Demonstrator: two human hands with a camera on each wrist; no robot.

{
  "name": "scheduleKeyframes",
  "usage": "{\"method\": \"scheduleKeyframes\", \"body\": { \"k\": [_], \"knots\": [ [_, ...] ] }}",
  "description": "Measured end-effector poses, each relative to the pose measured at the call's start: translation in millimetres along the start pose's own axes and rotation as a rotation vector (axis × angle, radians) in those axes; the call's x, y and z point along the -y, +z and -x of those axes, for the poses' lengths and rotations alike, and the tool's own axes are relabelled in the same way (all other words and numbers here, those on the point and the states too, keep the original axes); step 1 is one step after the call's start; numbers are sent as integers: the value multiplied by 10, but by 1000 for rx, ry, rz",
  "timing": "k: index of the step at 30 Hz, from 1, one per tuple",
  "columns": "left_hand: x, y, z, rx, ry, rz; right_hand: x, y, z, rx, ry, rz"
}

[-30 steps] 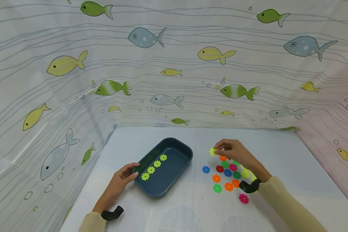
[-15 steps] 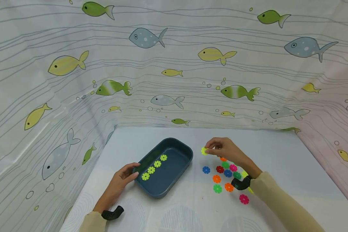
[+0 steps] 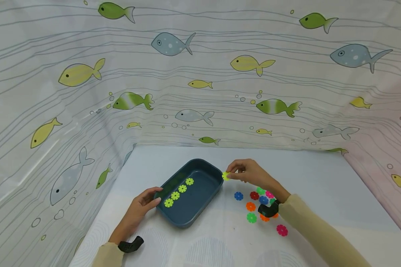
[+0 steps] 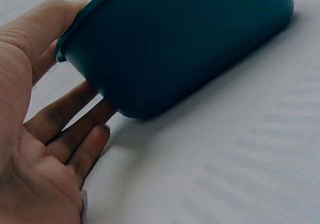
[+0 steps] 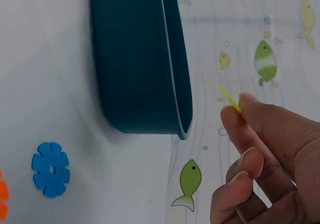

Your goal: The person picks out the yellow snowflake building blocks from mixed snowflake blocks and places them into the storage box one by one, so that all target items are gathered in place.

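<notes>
A dark blue rectangular basin (image 3: 200, 200) stands left of centre in the head view. Inside it several yellow-green notched plastic discs (image 3: 175, 195) lie in a row. My left hand (image 3: 142, 204) grips the basin's near left corner, thumb on the rim; in the left wrist view the other fingers (image 4: 90, 146) rest by the outer wall. Between thumb and forefinger, my right hand (image 3: 245, 171) pinches another yellow-green notched disc (image 3: 225, 175) by its edge, at the basin's right rim in the head view. The right wrist view shows this disc (image 5: 229, 98) edge-on.
Loose notched discs lie on the white table right of the basin: a blue disc (image 3: 238, 195), a red disc (image 3: 254, 195), an orange disc (image 3: 250, 206), a green disc (image 3: 251, 217) and a pink disc (image 3: 282, 230). My right forearm covers part of the group. A fish-print sheet (image 3: 200, 100) surrounds the table.
My right hand has moved left with the yellow-green disc, from above the loose discs to the basin's right rim. My left hand and the basin have stayed in place.
</notes>
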State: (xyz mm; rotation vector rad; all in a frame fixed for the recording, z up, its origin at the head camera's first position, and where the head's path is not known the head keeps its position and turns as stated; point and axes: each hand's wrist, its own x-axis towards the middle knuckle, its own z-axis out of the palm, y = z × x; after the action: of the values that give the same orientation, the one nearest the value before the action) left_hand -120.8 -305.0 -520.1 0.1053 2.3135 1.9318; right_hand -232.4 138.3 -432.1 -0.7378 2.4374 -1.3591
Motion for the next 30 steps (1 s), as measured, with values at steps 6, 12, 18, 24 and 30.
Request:
{"method": "scheduleKeyframes", "body": {
  "k": [6,12,18,24,30],
  "knots": [
    [25,-10,-9,13,16,1,70,109,-126,14,-19,15],
    [22,-11,-4,13,3,-1,161,206,-252,59,-54,-8],
    [3,-4,7,10,-8,9,251,315,-353,107,-77,-26],
    [-10,0,13,5,-10,12,306,436,-447,192,-94,-68],
    [-14,-2,11,8,-5,13,355,557,-578,255,-119,-73]
  ]
}}
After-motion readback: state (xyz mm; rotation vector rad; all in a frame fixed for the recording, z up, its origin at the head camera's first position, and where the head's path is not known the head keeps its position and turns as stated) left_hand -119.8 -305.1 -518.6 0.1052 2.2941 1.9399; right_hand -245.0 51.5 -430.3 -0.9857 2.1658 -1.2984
